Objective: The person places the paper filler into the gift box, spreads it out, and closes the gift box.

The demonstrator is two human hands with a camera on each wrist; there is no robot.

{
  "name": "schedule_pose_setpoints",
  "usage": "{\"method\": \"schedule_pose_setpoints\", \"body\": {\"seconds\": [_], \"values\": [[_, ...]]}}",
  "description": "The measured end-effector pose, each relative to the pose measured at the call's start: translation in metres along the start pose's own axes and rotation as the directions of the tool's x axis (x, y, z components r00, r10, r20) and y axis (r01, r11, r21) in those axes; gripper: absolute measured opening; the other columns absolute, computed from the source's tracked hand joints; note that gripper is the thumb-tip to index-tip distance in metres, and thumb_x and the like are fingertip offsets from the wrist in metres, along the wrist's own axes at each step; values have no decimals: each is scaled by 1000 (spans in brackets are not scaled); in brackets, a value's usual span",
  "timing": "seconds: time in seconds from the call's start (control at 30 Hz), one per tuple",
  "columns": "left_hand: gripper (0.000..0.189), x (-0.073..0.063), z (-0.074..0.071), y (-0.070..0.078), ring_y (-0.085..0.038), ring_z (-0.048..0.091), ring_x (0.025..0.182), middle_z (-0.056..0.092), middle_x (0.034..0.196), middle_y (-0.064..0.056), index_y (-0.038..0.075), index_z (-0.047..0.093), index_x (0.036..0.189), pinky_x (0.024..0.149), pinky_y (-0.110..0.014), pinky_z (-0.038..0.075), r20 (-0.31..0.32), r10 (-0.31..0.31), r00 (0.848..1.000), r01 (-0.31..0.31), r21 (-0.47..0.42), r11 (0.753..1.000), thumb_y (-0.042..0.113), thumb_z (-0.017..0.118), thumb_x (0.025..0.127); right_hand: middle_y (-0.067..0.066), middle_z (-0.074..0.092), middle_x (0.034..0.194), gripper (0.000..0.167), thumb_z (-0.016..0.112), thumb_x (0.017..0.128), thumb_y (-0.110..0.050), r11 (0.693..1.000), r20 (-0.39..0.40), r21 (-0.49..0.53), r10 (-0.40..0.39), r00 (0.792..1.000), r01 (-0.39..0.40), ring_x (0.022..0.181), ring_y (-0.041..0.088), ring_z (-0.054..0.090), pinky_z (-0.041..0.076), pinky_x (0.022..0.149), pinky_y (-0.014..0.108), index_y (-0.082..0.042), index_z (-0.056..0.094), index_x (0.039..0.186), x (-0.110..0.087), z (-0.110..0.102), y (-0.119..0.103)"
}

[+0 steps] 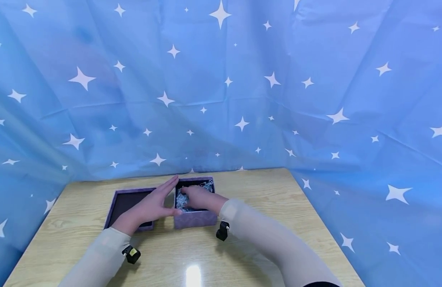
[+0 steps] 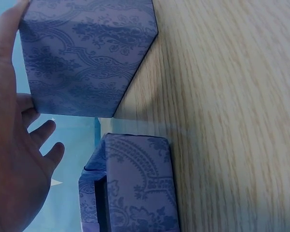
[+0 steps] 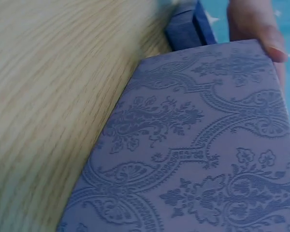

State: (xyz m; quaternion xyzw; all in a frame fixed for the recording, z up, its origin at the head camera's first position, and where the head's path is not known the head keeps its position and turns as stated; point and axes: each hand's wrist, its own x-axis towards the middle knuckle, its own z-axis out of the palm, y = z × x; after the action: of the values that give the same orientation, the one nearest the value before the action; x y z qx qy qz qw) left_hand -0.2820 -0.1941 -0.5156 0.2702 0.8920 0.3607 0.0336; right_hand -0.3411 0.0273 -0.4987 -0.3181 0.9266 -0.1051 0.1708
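A purple patterned box [image 1: 195,220] stands uncovered on the table, with pale blue shredded paper [image 1: 182,200] inside. My left hand [image 1: 154,205] spans the box's left side, its fingers stretched to the back corner and its thumb touching the front corner. In the left wrist view, that hand [image 2: 12,130] lies along the box's side [image 2: 82,63]. My right hand [image 1: 199,198] reaches down into the box among the paper. Its fingertips are partly hidden, so what they hold does not show. The right wrist view is filled mostly by the box's embossed front [image 3: 193,145].
Left of the box lies a shallow purple lid [image 1: 111,211] with its dark inside facing up, partly covered by my left hand and wrist. The wooden table [image 1: 271,187] reaches back to a blue curtain [image 1: 206,87] with white stars.
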Motion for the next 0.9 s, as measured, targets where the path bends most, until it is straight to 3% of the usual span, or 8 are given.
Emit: {"method": "schedule_pose_setpoints", "body": {"seconds": [0.17, 0.3, 0.4, 0.53, 0.73, 0.9], "values": [[117, 1, 1, 3, -41, 14, 168, 5, 186, 3, 21, 15, 180, 126, -72, 27, 2, -5, 1000, 5, -8, 1000, 61, 84, 94, 7, 60, 161, 65, 80, 106, -25, 999, 15, 32, -36, 999, 36, 145, 21, 59, 50, 116, 34, -9, 54, 164, -7, -6, 3], [118, 1, 1, 2, -42, 13, 168, 5, 186, 2, 21, 13, 180, 126, -72, 28, 8, -7, 1000, 7, -12, 1000, 59, 85, 94, 7, 69, 148, 57, 81, 105, -27, 989, 22, 119, -93, 995, 90, 131, 20, 67, 57, 104, 34, -10, 62, 156, -20, -24, 7], [119, 2, 1, 1, -42, 15, 168, 5, 186, 1, 21, 13, 180, 125, -72, 29, 0, 1, 1000, -1, -2, 1000, 59, 85, 94, 8, 72, 138, 57, 85, 102, -30, 982, -5, 153, -115, 993, 115, 122, 20, 70, 59, 96, 33, -11, 65, 152, -27, -38, 9], [119, 2, -1, 0, -42, 15, 168, 6, 186, 0, 20, 13, 180, 125, -73, 29, -5, 3, 1000, -3, 5, 1000, 59, 85, 94, 10, 71, 136, 56, 85, 102, -28, 974, -59, 170, -144, 988, 152, 123, 23, 68, 59, 95, 33, -10, 66, 151, -30, -49, 12], [120, 1, 0, 0, -42, 14, 168, 5, 186, 0, 21, 12, 180, 126, -73, 28, 11, -9, 1000, 9, -14, 1000, 60, 85, 93, 10, 71, 139, 47, 84, 102, -15, 949, -77, 227, -204, 976, 217, 121, 21, 72, 59, 94, 27, -9, 70, 147, -21, -42, 12], [118, 1, 1, -1, -42, 13, 168, 4, 186, 2, 23, 12, 180, 125, -72, 29, 11, -11, 1000, 11, -12, 1000, 60, 84, 94, 4, 73, 138, 40, 80, 103, -10, 968, -35, 116, -222, 974, 225, 125, 16, 69, 57, 100, 28, -11, 74, 143, -7, -26, 9]]}}
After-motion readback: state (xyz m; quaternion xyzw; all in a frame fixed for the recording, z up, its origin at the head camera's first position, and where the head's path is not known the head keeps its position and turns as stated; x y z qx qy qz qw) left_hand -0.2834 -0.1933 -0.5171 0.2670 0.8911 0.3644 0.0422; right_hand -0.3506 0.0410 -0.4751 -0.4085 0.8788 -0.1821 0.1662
